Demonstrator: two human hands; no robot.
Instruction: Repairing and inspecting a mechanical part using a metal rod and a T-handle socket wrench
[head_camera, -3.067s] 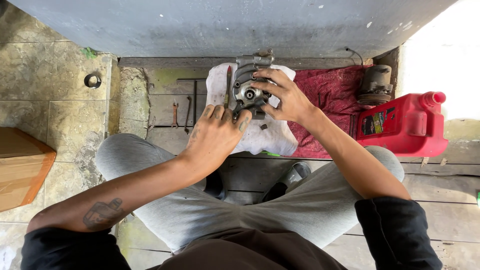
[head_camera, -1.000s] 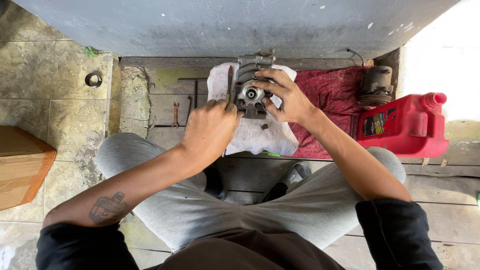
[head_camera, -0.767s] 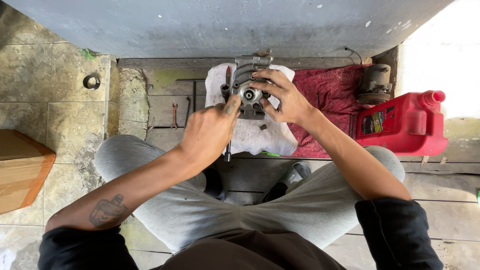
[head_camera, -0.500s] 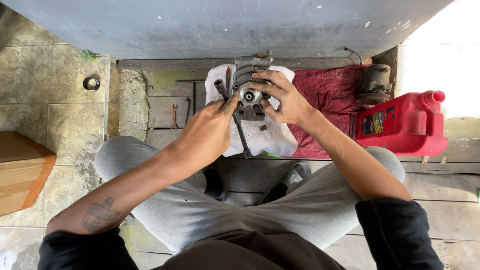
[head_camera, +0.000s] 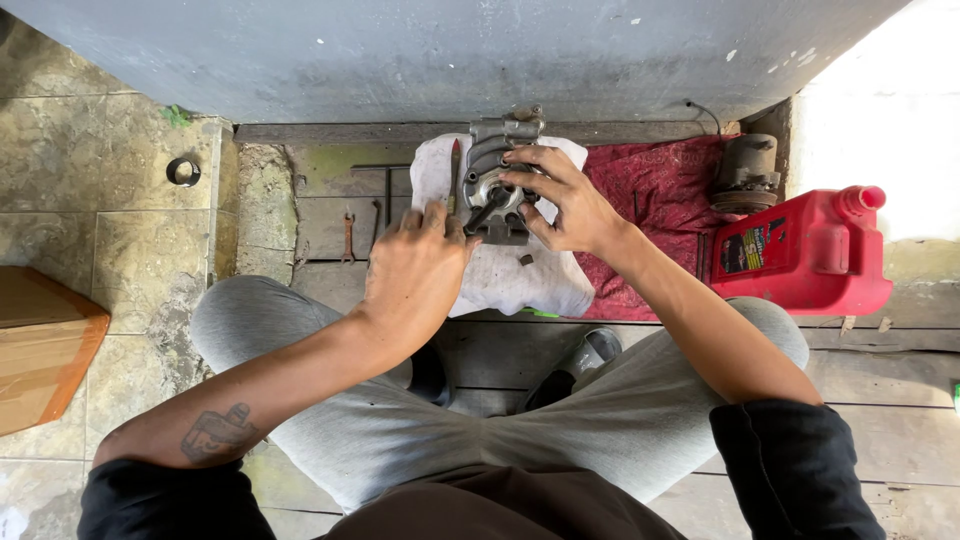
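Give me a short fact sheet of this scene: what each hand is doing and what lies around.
Left hand: grips a dark tool set into the metal engine part
Right hand: steadies the engine part from above
Support: white cloth on wooden planks
Right side: red cloth, red jerrycan
Left side: small wrench, ring on the tiles
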